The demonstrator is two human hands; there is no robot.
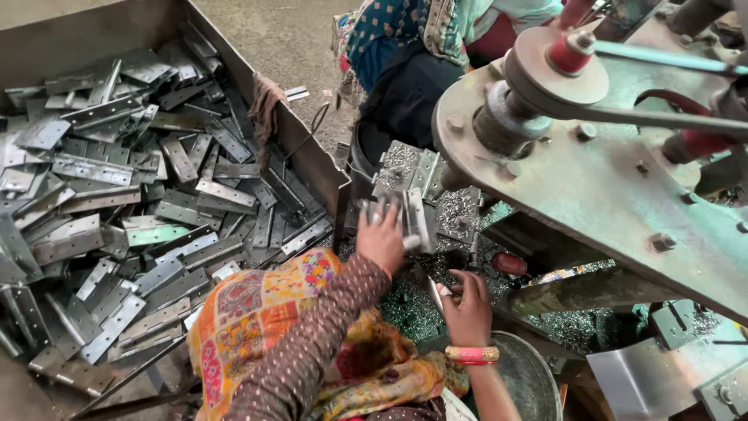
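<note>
Left hand (380,238) raised over the work area, its grip pressed around a small stack of flat metal hinge plates (411,218), which stand roughly on edge between fingers and thumb. Right hand (467,308) lower and nearer the body, fingers curled, pinching a thin pale pin-like piece (436,292); exactly what it is cannot be told. A red and gold bangle (471,355) sits on the right wrist. Beneath both hands, a bed of small metal shavings and bits (405,308). Just beyond the held stack, more hinge plates (405,168) lie loosely piled. To the left, a large metal bin (312,156) is filled with many grey hinge plates, a brown rag (265,105) draped over its wall. To the right, a heavy steel machine frame (592,187) with a pulley wheel (555,74). A round metal pan (530,378) sits near the right forearm. Another person in blue patterned cloth (389,31) sits opposite.
</note>
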